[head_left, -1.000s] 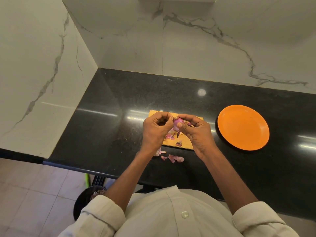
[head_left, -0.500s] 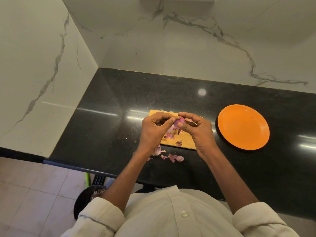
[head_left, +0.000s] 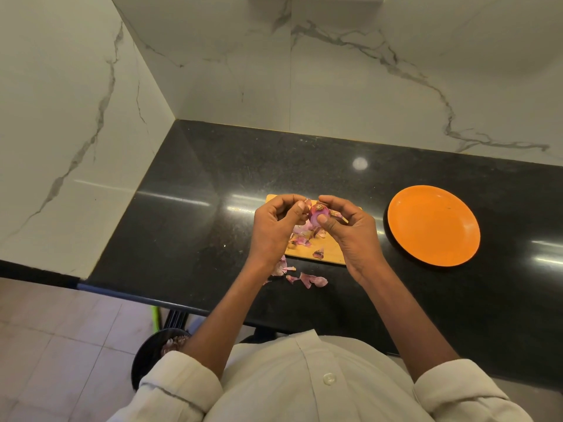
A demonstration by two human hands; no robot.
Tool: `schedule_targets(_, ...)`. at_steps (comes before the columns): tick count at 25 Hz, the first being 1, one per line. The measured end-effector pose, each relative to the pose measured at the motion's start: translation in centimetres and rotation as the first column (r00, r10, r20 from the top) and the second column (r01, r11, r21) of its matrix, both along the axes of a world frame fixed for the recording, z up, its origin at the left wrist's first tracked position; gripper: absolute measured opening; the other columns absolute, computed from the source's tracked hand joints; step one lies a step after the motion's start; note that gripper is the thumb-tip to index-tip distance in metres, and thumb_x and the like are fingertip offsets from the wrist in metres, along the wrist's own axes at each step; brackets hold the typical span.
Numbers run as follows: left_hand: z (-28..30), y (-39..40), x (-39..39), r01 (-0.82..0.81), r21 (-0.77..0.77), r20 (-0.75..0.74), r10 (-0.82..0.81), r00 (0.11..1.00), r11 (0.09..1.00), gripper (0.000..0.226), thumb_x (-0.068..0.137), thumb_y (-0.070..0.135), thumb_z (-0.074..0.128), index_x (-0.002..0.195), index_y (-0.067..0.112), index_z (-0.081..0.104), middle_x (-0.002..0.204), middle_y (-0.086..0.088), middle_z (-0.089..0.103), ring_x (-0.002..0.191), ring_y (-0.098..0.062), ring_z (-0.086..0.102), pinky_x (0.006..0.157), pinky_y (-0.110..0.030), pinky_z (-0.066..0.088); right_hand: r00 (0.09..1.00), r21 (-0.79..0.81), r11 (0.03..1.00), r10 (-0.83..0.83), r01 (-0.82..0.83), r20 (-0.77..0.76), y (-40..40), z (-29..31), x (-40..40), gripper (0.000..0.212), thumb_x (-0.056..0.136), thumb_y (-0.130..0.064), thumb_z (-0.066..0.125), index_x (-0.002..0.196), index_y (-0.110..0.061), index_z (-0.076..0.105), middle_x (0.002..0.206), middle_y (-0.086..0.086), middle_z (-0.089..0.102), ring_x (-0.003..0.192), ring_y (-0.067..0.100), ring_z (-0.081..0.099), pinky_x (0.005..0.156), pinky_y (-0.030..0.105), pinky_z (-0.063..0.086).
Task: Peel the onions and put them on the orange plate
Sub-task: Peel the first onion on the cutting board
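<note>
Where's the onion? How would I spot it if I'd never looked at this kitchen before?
Find the black counter and the wooden board lying on it, left of the orange plate. Two hands meet just above that board, and the onion sits in the right hand, beside the left hand. It is the only round purple ball; the peels below are flat pink scraps.

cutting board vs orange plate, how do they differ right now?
The cutting board is rectangular and pale wood; the orange plate is round and bright orange. The board carries onion peels; the plate holds nothing. The two hands, left and right, work on an onion above the board and hide part of it; the plate sits fully in view to its right. Both lie flat on the black counter.
</note>
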State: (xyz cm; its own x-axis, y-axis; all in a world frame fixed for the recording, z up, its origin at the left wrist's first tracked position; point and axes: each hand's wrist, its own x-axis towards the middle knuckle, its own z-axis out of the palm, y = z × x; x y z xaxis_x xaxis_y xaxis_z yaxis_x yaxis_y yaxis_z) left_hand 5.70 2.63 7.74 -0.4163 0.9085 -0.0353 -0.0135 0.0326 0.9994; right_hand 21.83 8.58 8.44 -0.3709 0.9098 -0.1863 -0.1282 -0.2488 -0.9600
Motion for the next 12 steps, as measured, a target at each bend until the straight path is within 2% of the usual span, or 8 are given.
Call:
schedule_targets(3,0.3,-0.3,0.0,0.056,0.043,-0.011,-0.056,0.998,0.997,0.025,0.099,0.013,0.076,0.124,0.010,0.073,0.106,-0.011,0.078,0.102,-0.030,0.077,0.093,-0.050,0.064,1.000,-0.009,1.000,-0.001,0.001,0.001,-0.1,-0.1,0.2,0.037,0.086,-0.009,0.081,0.122,-0.013,0.076,0.118,0.006,0.077,0.112,0.025,0.073,0.097,0.045,0.060)
schedule_targets(5,0.3,-0.3,-0.2,0.080,0.057,-0.120,-0.073,0.990,0.995,0.023,0.096,0.013,0.079,0.119,0.008,0.077,0.106,-0.007,0.079,0.102,-0.026,0.078,0.093,-0.051,0.064,1.000,-0.011,1.000,0.011,-0.011,0.006,-0.2,-0.1,0.3,0.039,0.083,-0.012,0.083,0.121,-0.011,0.076,0.116,0.007,0.078,0.111,0.026,0.074,0.098,0.045,0.060)
schedule_targets(7,0.5,-0.3,-0.4,0.087,0.047,-0.223,-0.074,0.972,0.995,0.020,0.095,0.014,0.080,0.114,0.008,0.080,0.105,-0.003,0.080,0.100,-0.022,0.078,0.090,-0.048,0.065,0.999,0.005,1.000,0.016,-0.016,0.032,-0.1,-0.1,0.4,0.043,0.078,-0.017,0.085,0.120,-0.011,0.077,0.115,0.007,0.078,0.111,0.026,0.073,0.097,0.044,0.061)
schedule_targets(9,0.8,-0.3,-0.4,0.087,0.027,-0.257,-0.077,0.963,0.996,0.018,0.095,0.015,0.080,0.111,0.008,0.081,0.101,-0.002,0.081,0.096,-0.020,0.078,0.088,-0.044,0.066,0.999,0.030,0.999,0.017,-0.018,0.051,0.0,0.0,0.5,0.043,0.076,-0.019,0.087,0.118,-0.012,0.078,0.115,0.006,0.078,0.110,0.026,0.073,0.092,0.040,0.062)
schedule_targets(12,1.3,-0.2,-0.3,0.077,-0.004,-0.288,-0.075,0.955,0.997,0.013,0.095,0.015,0.080,0.105,0.009,0.082,0.094,0.000,0.080,0.088,-0.016,0.078,0.082,-0.038,0.066,0.997,0.080,0.996,0.026,-0.031,0.067,0.0,0.2,0.6,0.037,0.079,-0.011,0.087,0.115,-0.012,0.079,0.115,0.003,0.077,0.105,0.021,0.074,0.084,0.031,0.061)
